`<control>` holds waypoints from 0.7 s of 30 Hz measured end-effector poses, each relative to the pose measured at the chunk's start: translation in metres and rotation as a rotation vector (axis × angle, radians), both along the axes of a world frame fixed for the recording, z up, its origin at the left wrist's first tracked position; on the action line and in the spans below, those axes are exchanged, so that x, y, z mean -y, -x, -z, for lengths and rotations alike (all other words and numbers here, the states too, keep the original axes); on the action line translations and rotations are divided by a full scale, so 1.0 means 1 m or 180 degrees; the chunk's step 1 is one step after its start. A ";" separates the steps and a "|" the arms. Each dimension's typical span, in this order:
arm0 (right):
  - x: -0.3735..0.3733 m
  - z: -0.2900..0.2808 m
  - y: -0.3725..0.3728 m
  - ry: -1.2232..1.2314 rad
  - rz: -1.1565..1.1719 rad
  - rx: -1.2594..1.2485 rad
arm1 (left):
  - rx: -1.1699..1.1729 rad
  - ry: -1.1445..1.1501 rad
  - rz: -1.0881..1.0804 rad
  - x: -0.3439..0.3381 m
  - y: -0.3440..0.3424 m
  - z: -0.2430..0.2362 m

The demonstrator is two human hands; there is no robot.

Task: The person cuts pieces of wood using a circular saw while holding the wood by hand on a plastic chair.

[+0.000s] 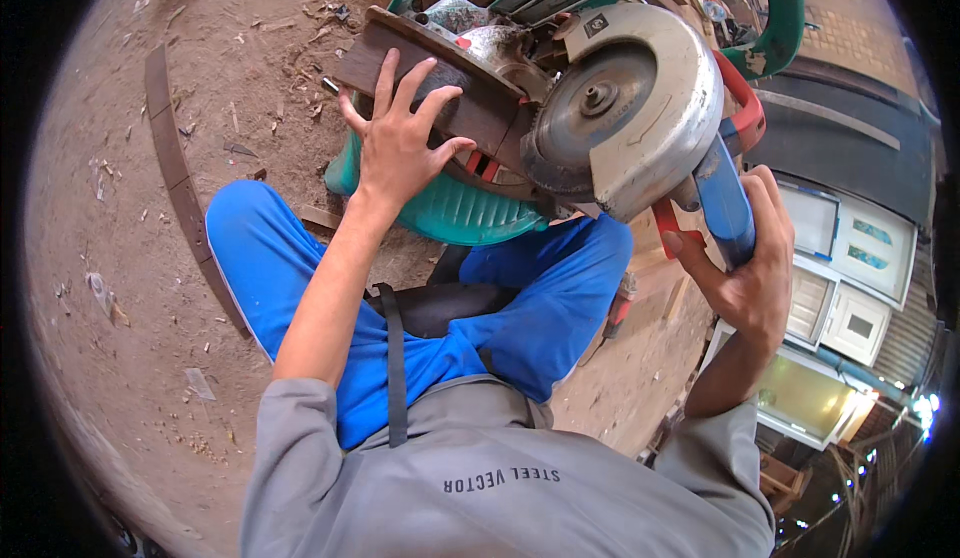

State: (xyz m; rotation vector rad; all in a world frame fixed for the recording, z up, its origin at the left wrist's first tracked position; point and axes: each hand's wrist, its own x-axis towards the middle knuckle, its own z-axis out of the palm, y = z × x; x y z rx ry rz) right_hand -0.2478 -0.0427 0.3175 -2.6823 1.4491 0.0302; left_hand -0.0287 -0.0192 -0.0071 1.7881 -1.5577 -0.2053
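My left hand (392,148) is open, its fingers spread on a dark brown wooden board (485,123). The board lies across the base of a miter saw, against its back fence. My right hand (748,263) is wrapped round the saw's blue handle (724,198), thumb by the red trigger (672,226). The round toothed blade (570,123) sits under a scuffed grey metal guard (675,88), near the board's right part. Whether the teeth touch the wood I cannot tell.
The saw rests on a green plastic chair (470,208) between my knees. A long strip of dark boards (180,178) lies on the dirt floor at left, among wood scraps. A red and grey power tool (620,303) is by my right knee. White framed panels (850,268) stand at right.
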 end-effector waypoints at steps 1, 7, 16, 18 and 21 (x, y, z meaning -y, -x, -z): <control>0.001 0.001 0.003 -0.0005 0.0009 -0.0005 | 0.0006 0.0008 -0.0015 0.000 0.000 0.000; -0.002 0.010 0.008 -0.0005 0.0112 0.0026 | 0.0003 0.0008 -0.0090 0.002 0.002 0.002; -0.014 0.022 0.010 0.0075 0.0301 -0.0047 | -0.0073 0.0222 -0.0052 0.006 -0.007 0.015; -0.017 0.026 0.011 0.0171 0.0313 0.0021 | -0.0143 0.0311 0.0021 0.006 -0.009 0.018; -0.024 0.034 0.011 0.0183 0.0324 0.0066 | -0.0171 0.0289 0.0108 0.005 -0.013 0.016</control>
